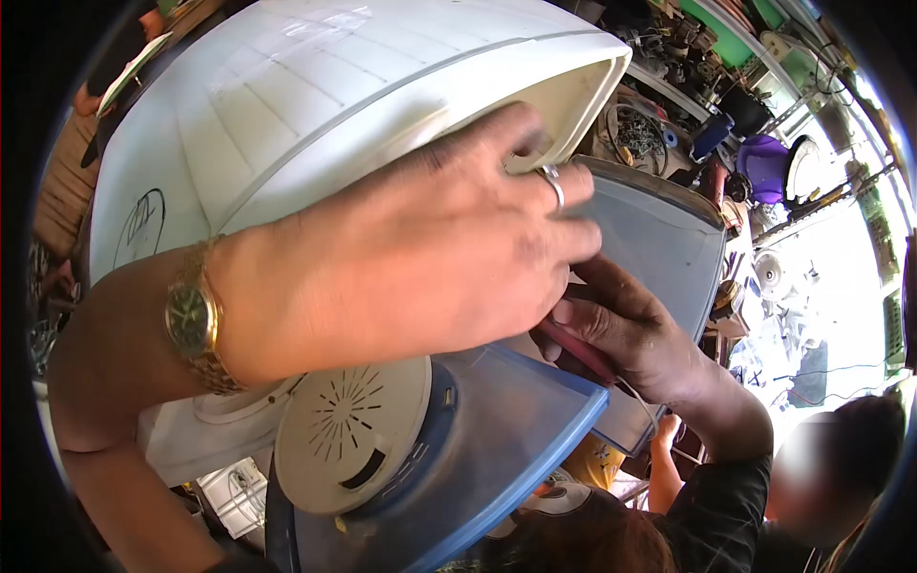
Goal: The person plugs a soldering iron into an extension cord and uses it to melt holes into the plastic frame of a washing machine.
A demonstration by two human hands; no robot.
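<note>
My left hand (pixel 430 248), with a watch and a ring, reaches across a large white plastic housing (pixel 277 105) that looks like a washing machine body. Its fingers curl by the housing's open lower edge, blurred a little; their tips and anything in them are hidden. Just below, my right hand (pixel 630 329) is closed round a red-handled tool (pixel 583 353), whose working end is out of sight behind my left hand. A thin pale wire (pixel 645 401) hangs beside the right hand. Under both hands sits a translucent blue lid (pixel 497 420) with a round slotted grey cover (pixel 353 435).
A grey-blue panel (pixel 650 229) stands behind my right hand. Coiled wire (pixel 635 134), metal parts and a purple container (pixel 762 167) crowd the far right. Another person's head (pixel 841 468) is at the lower right. At the upper left, a person's hand (pixel 88 100) shows.
</note>
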